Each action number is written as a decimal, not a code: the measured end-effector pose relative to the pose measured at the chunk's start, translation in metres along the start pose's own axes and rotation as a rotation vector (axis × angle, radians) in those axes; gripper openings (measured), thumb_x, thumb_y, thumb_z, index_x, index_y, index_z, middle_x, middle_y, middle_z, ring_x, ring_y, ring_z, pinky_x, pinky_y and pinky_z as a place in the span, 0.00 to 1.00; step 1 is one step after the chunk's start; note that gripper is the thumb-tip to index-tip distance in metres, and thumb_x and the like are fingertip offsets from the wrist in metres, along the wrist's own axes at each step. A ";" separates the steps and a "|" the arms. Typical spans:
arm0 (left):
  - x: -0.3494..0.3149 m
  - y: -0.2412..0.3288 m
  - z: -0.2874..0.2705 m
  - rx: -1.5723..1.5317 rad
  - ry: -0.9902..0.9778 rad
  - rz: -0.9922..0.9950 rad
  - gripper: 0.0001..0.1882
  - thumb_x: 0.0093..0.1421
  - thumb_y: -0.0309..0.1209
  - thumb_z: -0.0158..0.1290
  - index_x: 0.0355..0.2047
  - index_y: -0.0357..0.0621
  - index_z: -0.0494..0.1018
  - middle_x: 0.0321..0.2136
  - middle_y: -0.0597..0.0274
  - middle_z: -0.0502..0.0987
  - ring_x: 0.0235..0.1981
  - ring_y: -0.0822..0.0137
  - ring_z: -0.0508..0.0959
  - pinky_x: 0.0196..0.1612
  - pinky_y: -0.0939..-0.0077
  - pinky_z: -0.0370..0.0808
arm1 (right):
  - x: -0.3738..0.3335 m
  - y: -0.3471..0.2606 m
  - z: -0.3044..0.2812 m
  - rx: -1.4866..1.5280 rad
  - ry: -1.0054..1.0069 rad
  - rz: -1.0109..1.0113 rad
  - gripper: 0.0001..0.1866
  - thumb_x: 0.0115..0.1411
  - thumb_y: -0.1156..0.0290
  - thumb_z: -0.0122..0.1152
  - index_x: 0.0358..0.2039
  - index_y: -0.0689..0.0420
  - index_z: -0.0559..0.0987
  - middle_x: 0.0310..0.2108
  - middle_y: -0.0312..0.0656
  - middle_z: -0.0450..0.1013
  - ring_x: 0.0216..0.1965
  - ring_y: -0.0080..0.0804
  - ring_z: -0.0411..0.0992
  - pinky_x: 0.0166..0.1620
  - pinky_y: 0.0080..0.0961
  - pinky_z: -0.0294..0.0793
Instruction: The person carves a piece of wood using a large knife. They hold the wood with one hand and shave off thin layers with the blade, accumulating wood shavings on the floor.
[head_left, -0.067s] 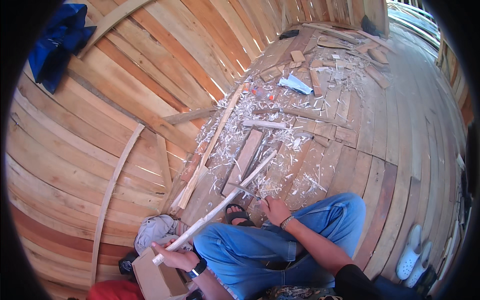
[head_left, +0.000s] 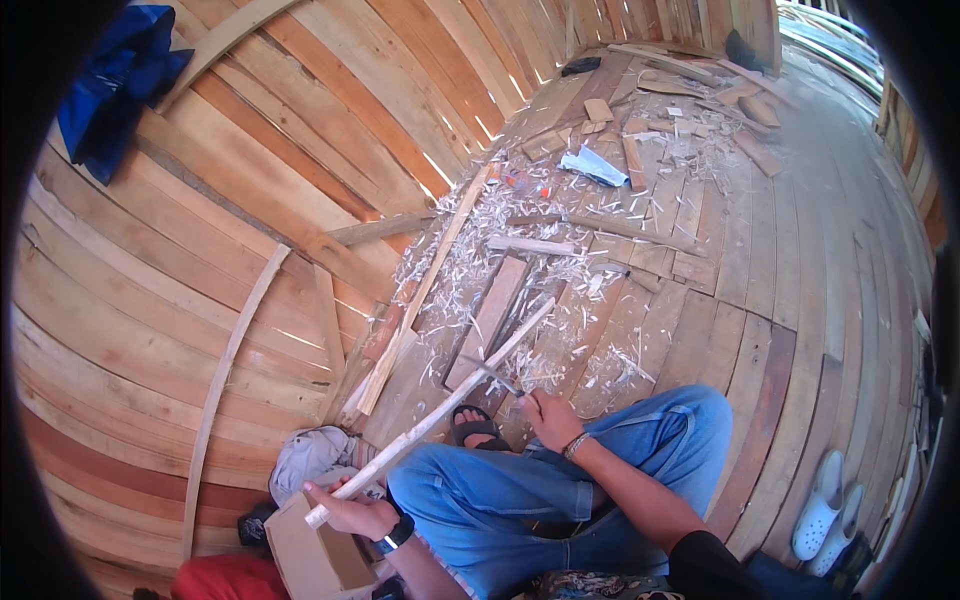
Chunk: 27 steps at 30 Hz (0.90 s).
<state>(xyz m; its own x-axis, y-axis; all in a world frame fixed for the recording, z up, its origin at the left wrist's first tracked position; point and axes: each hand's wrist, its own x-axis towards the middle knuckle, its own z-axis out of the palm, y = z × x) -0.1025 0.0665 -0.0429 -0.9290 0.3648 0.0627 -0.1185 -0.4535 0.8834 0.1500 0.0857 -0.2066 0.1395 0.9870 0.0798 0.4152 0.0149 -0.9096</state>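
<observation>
A long pale peeled stick (head_left: 425, 425) slants from the lower left up toward the floor ahead of me. Its near end is gripped by my left hand (head_left: 352, 514), fingers wrapped round it beside my left knee. My right hand (head_left: 549, 418) is closed on the handle of a knife (head_left: 492, 373), whose blade lies across the stick at about its upper third. The handle is mostly hidden in my fist. Beyond the blade, the far end of the stick rests over or just above a flat brown board (head_left: 488, 320); I cannot tell whether they touch.
Curled wood shavings (head_left: 460, 275) litter the floor ahead, among boards and offcuts (head_left: 545, 145). A long plank (head_left: 425, 290) lies along the left wall. An open cardboard box (head_left: 318, 550) and grey bag (head_left: 312, 460) sit at my left; white clogs (head_left: 826, 510) at my right.
The knife blade has turned slightly against the stick, its tip now pointing further up and left. Both hands have hardly moved.
</observation>
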 end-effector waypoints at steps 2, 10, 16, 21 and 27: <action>0.005 -0.002 -0.001 0.015 -0.014 0.048 0.22 0.53 0.45 0.58 0.32 0.38 0.65 0.22 0.63 0.66 0.24 0.70 0.69 0.28 0.76 0.69 | -0.001 0.006 0.002 0.097 0.121 -0.023 0.19 0.63 0.56 0.43 0.31 0.62 0.69 0.19 0.56 0.70 0.24 0.56 0.70 0.30 0.46 0.67; -0.002 0.001 0.017 -0.024 -0.095 0.145 0.15 0.56 0.37 0.55 0.30 0.41 0.62 0.17 0.66 0.64 0.20 0.71 0.67 0.26 0.77 0.68 | 0.024 0.050 -0.021 0.834 0.171 0.501 0.20 0.64 0.53 0.42 0.30 0.60 0.68 0.14 0.40 0.66 0.17 0.28 0.67 0.22 0.31 0.64; -0.027 0.003 0.047 -0.392 -0.837 0.258 0.08 0.54 0.29 0.44 0.21 0.47 0.56 0.11 0.65 0.60 0.12 0.72 0.65 0.18 0.84 0.62 | 0.008 0.043 -0.005 0.276 0.169 0.169 0.17 0.64 0.57 0.40 0.30 0.60 0.65 0.15 0.50 0.67 0.20 0.48 0.69 0.26 0.42 0.64; 0.013 -0.010 0.064 -0.618 -1.070 0.139 0.09 0.46 0.30 0.48 0.21 0.46 0.57 0.11 0.65 0.60 0.12 0.73 0.61 0.19 0.82 0.59 | -0.011 0.003 -0.009 0.169 0.089 -0.038 0.14 0.63 0.60 0.41 0.34 0.59 0.65 0.21 0.58 0.69 0.27 0.59 0.68 0.31 0.49 0.65; 0.036 -0.013 0.070 -0.691 -1.197 -0.017 0.14 0.38 0.29 0.52 0.22 0.45 0.58 0.12 0.64 0.62 0.13 0.72 0.61 0.20 0.81 0.58 | -0.024 -0.008 -0.002 0.280 -0.143 -0.030 0.14 0.62 0.60 0.43 0.37 0.60 0.67 0.25 0.57 0.70 0.30 0.58 0.70 0.34 0.48 0.67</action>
<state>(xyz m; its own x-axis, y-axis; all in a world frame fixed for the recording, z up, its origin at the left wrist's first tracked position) -0.1098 0.1425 -0.0198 -0.1029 0.6841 0.7221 -0.6011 -0.6211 0.5028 0.1453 0.0615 -0.1999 -0.0049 0.9976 0.0688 0.1509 0.0687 -0.9862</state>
